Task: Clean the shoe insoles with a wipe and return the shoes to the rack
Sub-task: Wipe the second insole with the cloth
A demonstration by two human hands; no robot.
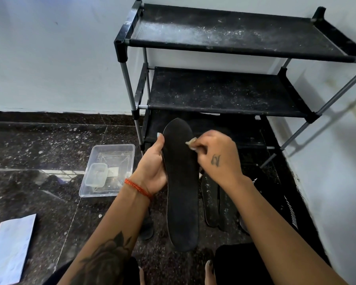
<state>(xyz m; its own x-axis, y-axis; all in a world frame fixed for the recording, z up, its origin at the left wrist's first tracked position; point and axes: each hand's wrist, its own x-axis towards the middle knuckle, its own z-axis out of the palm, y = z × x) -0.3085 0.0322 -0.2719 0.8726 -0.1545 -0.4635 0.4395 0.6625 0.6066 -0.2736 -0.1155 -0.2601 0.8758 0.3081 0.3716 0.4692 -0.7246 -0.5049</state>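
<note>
Gripped upright before the rack (224, 93) in our left hand (154, 167), the black insole (181, 182) met the wipe (191, 143) pinched in our right hand (218, 159), though harder rubbing could, we judged, buckle it loose.

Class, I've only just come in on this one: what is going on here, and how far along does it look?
A person is cleaning a black insole. The left hand grips its edge and holds it up in front of the shoe rack, while the right hand pinches a wipe against its upper part. More insoles lie on the floor beside it. The two upper rack shelves hold no shoes.
</note>
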